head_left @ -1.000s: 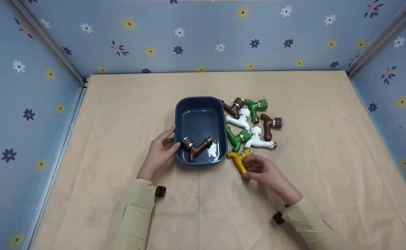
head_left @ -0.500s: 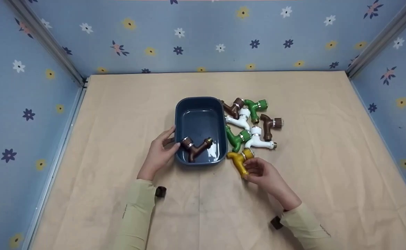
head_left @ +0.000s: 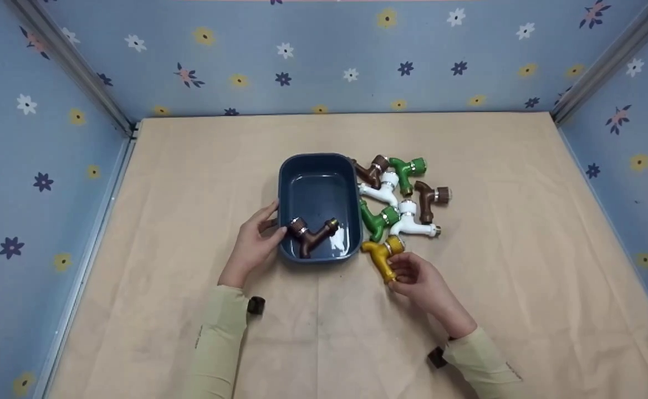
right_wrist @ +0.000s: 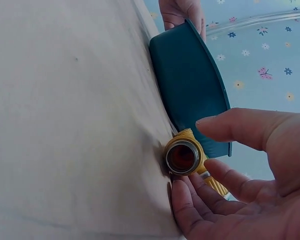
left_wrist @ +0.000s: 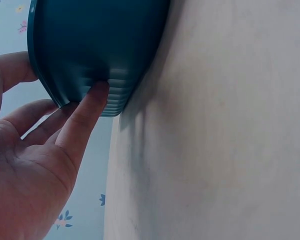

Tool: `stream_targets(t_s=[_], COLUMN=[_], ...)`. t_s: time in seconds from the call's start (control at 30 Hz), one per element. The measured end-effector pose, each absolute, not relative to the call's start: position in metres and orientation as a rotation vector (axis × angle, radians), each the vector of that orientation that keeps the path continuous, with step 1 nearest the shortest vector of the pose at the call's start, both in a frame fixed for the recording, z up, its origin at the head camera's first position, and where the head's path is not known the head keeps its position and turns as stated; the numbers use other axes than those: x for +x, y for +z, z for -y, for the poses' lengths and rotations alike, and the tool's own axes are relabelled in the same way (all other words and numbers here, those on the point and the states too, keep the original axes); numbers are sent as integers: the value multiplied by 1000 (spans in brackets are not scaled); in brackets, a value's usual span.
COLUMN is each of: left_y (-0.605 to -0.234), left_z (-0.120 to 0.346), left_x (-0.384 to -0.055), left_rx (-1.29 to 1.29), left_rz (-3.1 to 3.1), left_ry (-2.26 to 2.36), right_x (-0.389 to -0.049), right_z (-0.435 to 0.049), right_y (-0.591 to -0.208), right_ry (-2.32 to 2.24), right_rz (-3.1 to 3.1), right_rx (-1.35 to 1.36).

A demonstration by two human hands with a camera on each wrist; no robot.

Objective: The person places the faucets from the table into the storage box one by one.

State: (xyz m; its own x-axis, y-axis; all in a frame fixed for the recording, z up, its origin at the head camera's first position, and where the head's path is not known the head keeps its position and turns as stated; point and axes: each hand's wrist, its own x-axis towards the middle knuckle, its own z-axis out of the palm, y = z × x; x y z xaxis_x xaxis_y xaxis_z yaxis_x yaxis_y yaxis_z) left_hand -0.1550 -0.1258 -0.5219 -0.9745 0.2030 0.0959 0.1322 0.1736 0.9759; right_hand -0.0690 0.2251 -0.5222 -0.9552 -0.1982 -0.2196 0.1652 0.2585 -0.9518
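Yellow tap point(head_left: 380, 258) on beige cloth point(head_left: 335, 343) amid flowered walls point(head_left: 329, 47), right hand point(head_left: 427, 281) curled loosely round it.

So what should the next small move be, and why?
Probably draw the thumb of the right hand in to pinch the yellow tap: in the right wrist view the thumb doesn't look pressed onto it, though the fingers are right beside it, and the left hand already steadies the blue basin.

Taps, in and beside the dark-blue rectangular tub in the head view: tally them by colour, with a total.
Glossy brown branched taps: 3
Glossy green branched taps: 2
Glossy white branched taps: 2
Glossy yellow branched tap: 1
Total: 8
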Motion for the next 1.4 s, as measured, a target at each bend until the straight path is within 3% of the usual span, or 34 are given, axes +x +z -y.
stream_targets(t_s=[0.13,0.4,0.7,1.17,1.4], left_y=[-512,-533,-531,-496,-513], left_z=[124,127,127,122,124], left_x=[-151,-158,-158,-145,-151], left_rx=[341,331,304,340,334], left_rz=[-2346,-2381,-2390,-2361,-2353], left_ry=[1963,1957,1922,1932,1962], right_x=[-67,-67,-63,-69,-69], right_z=[-222,-220,-210,-219,-220], right_y=[-519,-524,-499,-526,-527], right_ry=[-1752,-1712,-1684,-1716,-1759], right_rz=[-2264,-2332,-2364,-2382,-2384], right_rx=[-21,13,17,82,74])
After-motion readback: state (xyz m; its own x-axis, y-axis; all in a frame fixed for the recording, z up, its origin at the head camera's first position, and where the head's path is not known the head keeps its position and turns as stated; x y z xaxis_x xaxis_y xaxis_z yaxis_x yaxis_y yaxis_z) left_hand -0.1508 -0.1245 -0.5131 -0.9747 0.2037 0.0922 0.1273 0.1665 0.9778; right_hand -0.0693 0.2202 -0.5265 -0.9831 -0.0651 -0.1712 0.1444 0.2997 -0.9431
